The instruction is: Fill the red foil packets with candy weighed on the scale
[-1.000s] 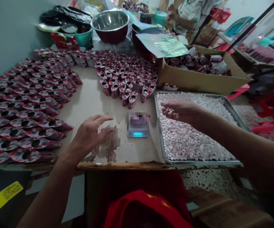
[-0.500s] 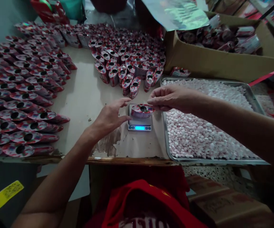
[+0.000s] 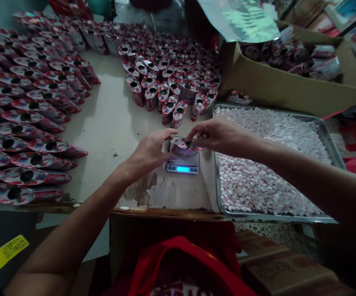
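A small oval container (image 3: pixel 179 150) with a red, patterned top and a dark round hole stands on a little digital scale (image 3: pixel 171 169) with a lit blue display. My left hand (image 3: pixel 153 149) is beside the scale on its left, thumb and fingers spread around the near side of the container without closing on it. Over the hole, my right hand (image 3: pixel 210 135) has its fingertips pinched together. A few small white candies seem to show between those fingers, partly hidden. To the right lies a metal tray (image 3: pixel 217 181) full of small white candies (image 3: pixel 258 185).
Rows of matching containers (image 3: pixel 26 144) fill the table's left side, and another cluster (image 3: pixel 165 90) stands at the back. A cardboard box (image 3: pixel 276 86) with more packs is behind the tray. The wooden table edge (image 3: pixel 165 213) runs in front of me.
My right hand has moved left and its fingertips are now over the container's hole. My left hand stays close beside the container. The whole view has shifted slightly.
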`<act>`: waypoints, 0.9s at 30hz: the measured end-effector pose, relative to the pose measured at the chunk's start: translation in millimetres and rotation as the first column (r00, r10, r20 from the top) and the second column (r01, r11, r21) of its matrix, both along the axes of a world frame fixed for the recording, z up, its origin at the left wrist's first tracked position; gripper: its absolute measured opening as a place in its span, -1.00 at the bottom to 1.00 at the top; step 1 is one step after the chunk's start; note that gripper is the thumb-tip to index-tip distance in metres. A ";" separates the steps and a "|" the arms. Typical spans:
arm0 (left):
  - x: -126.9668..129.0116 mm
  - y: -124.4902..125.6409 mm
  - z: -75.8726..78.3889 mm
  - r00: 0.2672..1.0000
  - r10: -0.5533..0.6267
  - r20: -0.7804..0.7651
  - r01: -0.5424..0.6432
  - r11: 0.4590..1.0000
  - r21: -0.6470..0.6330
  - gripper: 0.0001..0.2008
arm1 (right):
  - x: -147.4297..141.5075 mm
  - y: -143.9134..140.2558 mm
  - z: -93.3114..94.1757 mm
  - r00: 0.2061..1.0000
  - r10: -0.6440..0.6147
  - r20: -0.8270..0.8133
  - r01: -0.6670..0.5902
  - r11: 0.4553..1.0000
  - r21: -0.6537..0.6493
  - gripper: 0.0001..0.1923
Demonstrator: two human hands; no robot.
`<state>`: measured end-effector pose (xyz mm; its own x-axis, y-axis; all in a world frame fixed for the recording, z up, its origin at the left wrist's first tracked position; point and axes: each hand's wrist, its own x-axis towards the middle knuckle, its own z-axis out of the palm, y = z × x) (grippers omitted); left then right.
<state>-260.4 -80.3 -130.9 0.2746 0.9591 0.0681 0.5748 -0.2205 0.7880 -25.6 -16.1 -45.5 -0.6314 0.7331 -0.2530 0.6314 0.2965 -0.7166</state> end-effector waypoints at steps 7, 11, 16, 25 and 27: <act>1.7 -4.3 10.6 1.000 0.000 0.011 0.000 1.000 -0.005 -0.34 | -0.4 -5.0 -4.4 1.000 -0.016 0.005 0.016 0.998 0.062 -0.59; -0.1 -4.4 12.6 0.999 0.035 -0.002 -0.035 0.999 0.002 -0.30 | 18.9 8.8 2.0 0.974 -0.143 -0.176 0.108 0.975 -0.195 -0.77; 17.8 1.6 11.1 0.997 0.030 -0.064 -0.026 0.998 0.059 -0.26 | 30.2 49.5 -2.7 0.876 -0.338 -0.344 0.276 0.936 -0.217 -0.83; 39.8 13.3 18.1 0.968 -0.001 -0.251 0.026 0.995 0.096 -0.10 | -30.4 86.3 -34.9 0.928 -0.025 0.372 -0.206 0.797 0.568 -0.54; 35.0 16.4 19.2 0.964 -0.003 -0.267 0.030 0.995 0.094 -0.12 | -33.9 90.8 -37.7 0.863 -0.001 0.506 -0.339 0.741 0.579 -0.57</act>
